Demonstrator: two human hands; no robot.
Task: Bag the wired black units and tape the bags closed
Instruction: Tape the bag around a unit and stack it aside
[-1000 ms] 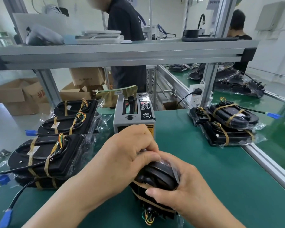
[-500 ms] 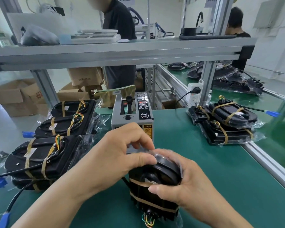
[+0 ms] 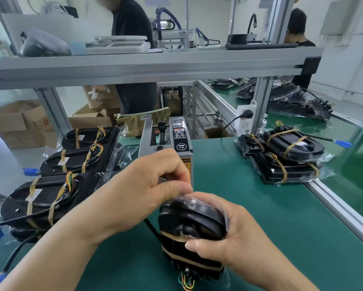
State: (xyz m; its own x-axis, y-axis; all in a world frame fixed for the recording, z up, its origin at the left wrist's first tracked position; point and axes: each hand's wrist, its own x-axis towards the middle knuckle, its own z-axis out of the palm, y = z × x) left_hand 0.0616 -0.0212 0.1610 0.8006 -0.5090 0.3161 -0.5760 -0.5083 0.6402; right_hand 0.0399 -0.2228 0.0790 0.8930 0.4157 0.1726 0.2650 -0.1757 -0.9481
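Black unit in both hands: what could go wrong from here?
The left hand pinches only thin film of the bag; it could tear or slip before taping.
The black unit stands on end, steadied by the right hand; it may topple if released.
Its coloured wires sit at the near end and could snag.

A round black label (image 3: pixel 181 146) on the grey tape dispenser (image 3: pixel 165 141) reads "SEMI" above two small Chinese characters. A yellow sticker (image 3: pixel 186 164) on its front reads "CAUTION". A cardboard box (image 3: pixel 19 122) on the left bears red characters, too cut off to read.
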